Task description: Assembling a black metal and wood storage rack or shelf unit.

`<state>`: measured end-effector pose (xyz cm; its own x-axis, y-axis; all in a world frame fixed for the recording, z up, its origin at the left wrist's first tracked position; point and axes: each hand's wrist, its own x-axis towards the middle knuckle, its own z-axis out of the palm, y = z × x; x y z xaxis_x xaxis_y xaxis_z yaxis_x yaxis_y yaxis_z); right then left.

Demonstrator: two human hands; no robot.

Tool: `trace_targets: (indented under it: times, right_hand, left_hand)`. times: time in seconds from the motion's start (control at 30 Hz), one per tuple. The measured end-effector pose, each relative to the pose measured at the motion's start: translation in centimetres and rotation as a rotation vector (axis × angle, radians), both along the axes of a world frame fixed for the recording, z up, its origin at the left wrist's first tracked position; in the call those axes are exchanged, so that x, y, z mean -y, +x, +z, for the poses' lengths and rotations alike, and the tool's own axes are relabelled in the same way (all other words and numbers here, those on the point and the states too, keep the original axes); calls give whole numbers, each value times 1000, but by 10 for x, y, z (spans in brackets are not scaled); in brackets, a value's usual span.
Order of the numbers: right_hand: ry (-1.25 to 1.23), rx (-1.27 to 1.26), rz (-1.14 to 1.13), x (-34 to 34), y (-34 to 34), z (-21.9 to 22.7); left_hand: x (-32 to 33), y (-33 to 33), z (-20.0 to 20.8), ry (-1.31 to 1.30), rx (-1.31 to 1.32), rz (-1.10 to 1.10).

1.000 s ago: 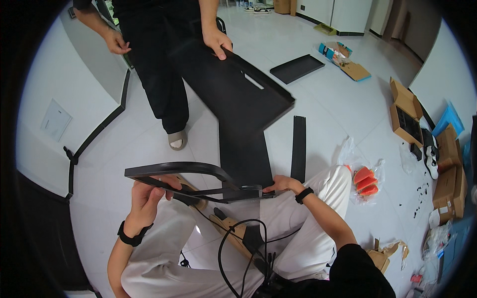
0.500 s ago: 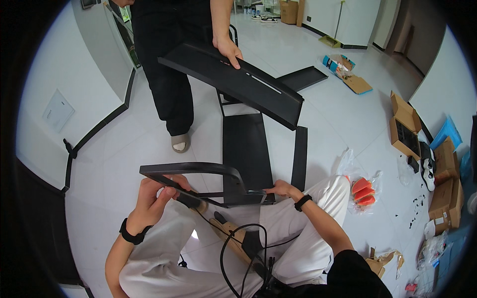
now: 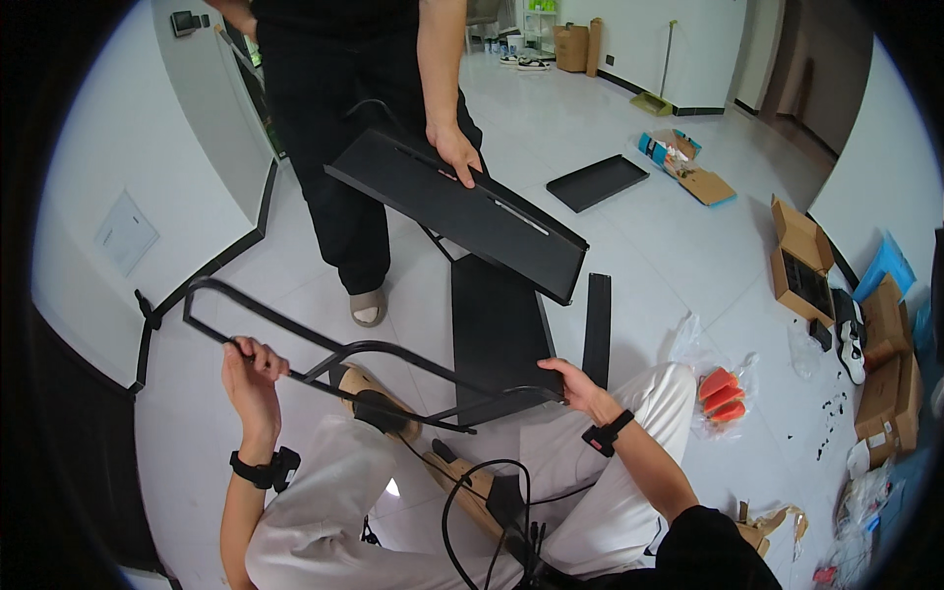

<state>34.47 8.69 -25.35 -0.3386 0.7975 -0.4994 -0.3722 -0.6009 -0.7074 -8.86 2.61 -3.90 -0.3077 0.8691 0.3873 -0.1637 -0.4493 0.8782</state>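
Observation:
A black tubular metal frame with curved bars slants across in front of me, above my knees. My left hand is closed round its lower bar near the left end. At the frame's right end, my right hand grips the bar, its thumb stretched along the top. Beyond the frame is a flat black panel, low over the floor, partly hidden by the frame and a shelf. Another person's hand holds that long black metal shelf with raised edges, tilted down to the right.
A narrow black strip and a black tray lie on the floor. To the right are red wedge-shaped pieces in clear plastic, open cardboard boxes and shoes. Black cables hang before my lap.
The black frame has swung out to the left and flattened, with my left hand moving left on it. The other person's shelf is a little lower. My right hand has shifted slightly right.

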Motion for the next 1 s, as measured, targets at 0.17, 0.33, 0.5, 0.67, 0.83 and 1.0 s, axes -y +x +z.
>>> trace_targets:
  times: [0.17, 0.33, 0.5, 0.67, 0.83, 1.0]
  right_hand:
    - [19, -208, -108, 31, -20, 18]
    - [107, -326, -166, 63, -46, 59]
    - [275, -332, -57, 62, -69, 154]
    - [451, -362, 98, 37, -122, 199]
    - [616, -318, 87, 37, -143, 214]
    - [666, -393, 254, 14, -127, 241]
  left_hand:
    - [3, -49, -24, -53, 272, 111]
    - [-11, -125, -68, -212, 424, 143]
    - [-27, -188, -117, -462, 580, 271]
    - [-14, -257, -185, -612, 811, 348]
    - [12, -252, -197, -730, 212, 67]
    - [7, -225, -181, -714, 430, 156]
